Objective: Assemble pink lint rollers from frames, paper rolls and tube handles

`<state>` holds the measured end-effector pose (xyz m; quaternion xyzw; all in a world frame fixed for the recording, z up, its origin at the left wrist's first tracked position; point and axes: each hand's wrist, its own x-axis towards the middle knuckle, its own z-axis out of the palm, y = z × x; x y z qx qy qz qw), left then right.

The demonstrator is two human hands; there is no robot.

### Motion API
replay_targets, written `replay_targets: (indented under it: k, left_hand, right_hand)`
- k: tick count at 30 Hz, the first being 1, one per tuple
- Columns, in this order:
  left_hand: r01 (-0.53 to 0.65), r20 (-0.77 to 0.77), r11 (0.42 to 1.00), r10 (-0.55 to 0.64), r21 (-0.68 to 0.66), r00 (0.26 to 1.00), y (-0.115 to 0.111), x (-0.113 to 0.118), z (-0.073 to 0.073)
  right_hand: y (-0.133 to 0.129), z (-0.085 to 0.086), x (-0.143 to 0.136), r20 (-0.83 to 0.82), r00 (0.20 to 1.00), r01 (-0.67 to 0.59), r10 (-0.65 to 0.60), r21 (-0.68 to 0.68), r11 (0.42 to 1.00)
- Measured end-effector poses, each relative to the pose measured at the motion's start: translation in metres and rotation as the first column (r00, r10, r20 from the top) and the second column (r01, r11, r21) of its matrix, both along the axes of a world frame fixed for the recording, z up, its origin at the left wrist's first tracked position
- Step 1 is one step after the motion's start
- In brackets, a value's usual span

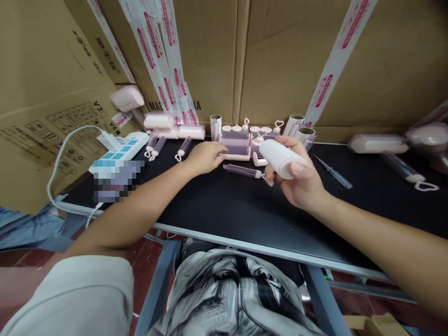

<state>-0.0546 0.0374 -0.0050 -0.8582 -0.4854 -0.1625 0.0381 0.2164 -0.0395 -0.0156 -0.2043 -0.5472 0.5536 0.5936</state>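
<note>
My right hand (301, 179) is closed around a white lint roller refill (282, 158), holding it tilted above the black table, with the thumb on its near end. My left hand (206, 157) reaches to the left end of a pink lint roller case (235, 148) with a translucent purple cover, its fingertips closed on the edge. Just below lies a slim translucent handle (243, 171) with a heart-shaped loop at its right end. Partly behind the refill is a pink curved part (259, 161). More pink cases and round caps (237, 128) stand behind.
Cardboard tubes (216, 122) stand at the back, against large cardboard boxes (280, 60). At left are a power strip (122, 150), a pixelated object (119, 181) and pink lint rollers (159, 122). A screwdriver (334, 172) and a bagged lint roller (378, 143) lie at right.
</note>
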Motion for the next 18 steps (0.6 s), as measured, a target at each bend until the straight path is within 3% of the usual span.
replay_targets:
  k: [5,11,18]
  left_hand:
    - [-0.114,-0.149,0.991,0.102,-0.074,0.984,0.0,-0.003,0.0]
    - [-0.177,-0.228,0.979,0.151,-0.099,0.962,-0.002,-0.004,0.002]
    - [-0.15,-0.202,0.985,0.165,0.085,0.965,-0.021,-0.01,0.033]
  right_hand:
    - [0.002,0.0,-0.001,-0.046,0.999,0.003,-0.005,-0.034,0.999]
    - [-0.002,0.001,-0.001,0.011,1.0,0.014,-0.014,0.001,1.0]
    - [-0.008,0.009,-0.003,-0.003,1.0,0.031,-0.031,-0.019,0.999]
